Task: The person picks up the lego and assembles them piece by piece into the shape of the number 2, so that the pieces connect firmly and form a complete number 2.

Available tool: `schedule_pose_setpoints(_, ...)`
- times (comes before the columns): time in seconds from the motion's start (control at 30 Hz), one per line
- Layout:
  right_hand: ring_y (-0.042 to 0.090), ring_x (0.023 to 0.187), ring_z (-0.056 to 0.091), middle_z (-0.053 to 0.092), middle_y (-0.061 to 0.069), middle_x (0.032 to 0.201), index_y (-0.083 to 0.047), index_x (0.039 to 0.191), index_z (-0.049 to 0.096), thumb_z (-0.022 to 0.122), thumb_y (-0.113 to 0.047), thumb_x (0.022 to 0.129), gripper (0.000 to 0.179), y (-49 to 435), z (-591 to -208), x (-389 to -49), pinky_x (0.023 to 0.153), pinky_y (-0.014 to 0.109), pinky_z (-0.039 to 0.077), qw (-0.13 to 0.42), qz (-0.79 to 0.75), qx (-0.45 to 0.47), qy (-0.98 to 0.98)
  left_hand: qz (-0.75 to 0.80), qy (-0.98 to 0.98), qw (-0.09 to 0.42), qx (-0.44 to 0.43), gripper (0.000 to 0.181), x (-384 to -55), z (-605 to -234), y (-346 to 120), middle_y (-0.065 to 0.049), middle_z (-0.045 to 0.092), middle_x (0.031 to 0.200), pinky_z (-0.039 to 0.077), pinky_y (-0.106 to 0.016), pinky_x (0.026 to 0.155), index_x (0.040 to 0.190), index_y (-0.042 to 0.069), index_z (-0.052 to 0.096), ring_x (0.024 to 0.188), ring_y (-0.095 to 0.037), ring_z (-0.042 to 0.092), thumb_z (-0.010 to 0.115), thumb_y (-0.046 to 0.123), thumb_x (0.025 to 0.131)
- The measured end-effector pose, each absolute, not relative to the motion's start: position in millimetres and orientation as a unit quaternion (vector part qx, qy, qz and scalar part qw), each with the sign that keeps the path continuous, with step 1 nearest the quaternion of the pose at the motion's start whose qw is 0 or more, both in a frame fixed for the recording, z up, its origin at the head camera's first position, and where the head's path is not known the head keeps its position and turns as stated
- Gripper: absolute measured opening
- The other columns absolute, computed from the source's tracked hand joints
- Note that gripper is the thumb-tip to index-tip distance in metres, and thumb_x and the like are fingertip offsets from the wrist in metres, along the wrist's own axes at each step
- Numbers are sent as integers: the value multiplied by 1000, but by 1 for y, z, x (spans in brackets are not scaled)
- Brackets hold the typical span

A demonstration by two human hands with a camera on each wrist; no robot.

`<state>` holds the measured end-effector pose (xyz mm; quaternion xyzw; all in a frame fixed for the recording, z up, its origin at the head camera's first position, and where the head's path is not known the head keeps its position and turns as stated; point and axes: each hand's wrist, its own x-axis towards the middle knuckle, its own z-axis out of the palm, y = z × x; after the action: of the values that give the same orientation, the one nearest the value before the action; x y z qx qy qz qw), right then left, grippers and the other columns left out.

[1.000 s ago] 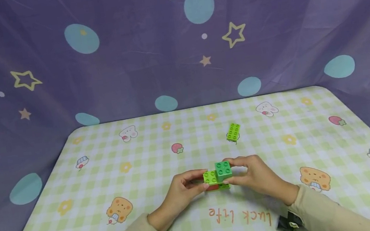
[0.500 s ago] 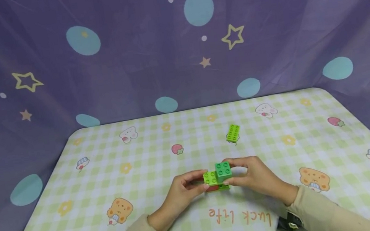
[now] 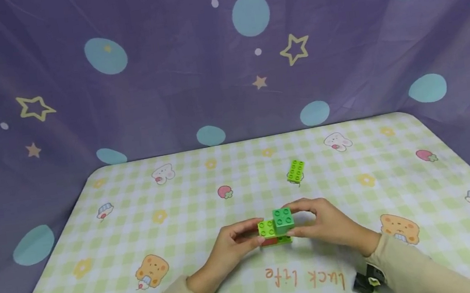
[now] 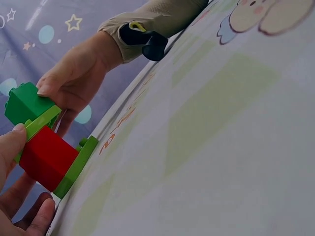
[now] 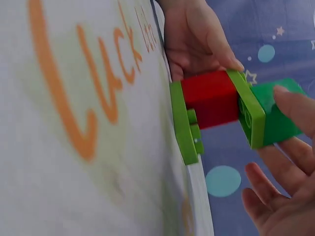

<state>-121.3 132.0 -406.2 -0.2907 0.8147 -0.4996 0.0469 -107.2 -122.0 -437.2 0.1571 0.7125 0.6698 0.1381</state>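
A small stack of toy building bricks stands at the table's middle front. Its bottom is a light green plate (image 5: 182, 128), with a red brick (image 5: 209, 98) on the left end. Across the red brick lies a second light green plate (image 3: 266, 229), overhanging to the right. On that overhang sits a darker green brick (image 3: 283, 221). My left hand (image 3: 233, 242) pinches the stack's left end, thumb on the upper plate's edge in the left wrist view. My right hand (image 3: 328, 220) holds the darker green brick between thumb and fingers.
A loose light green plate (image 3: 296, 171) with several studs lies farther back, right of the middle. The table (image 3: 189, 206) has a checked, printed cloth. A purple patterned curtain (image 3: 159, 102) hangs behind its far edge.
The head view has tipped slightly, so everything sits a little lower in it. Both hands keep their grip, and the stack stays in place.
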Motion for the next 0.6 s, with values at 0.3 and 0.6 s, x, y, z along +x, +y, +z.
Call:
schedule_pose_setpoints(0.3,14,114,56,64,-3,119,-14,119,64,76,-25,81,41,155,-407,-140,100,47,40,118,-473,-314,814,675,708,143,150,43,-106,-438,-122,-23,60,121,51,-20,76,122,-6,59,92,-10,64,71,10,84)
schedule_pose_setpoints(0.6,24,112,57,66,11,115,0,116,63,70,-11,85,33,169,-409,-174,98,40,43,54,-535,-235,810,670,715,139,144,43,-107,-438,-121,-21,61,121,51,-20,78,122,-5,60,93,-11,64,71,8,83)
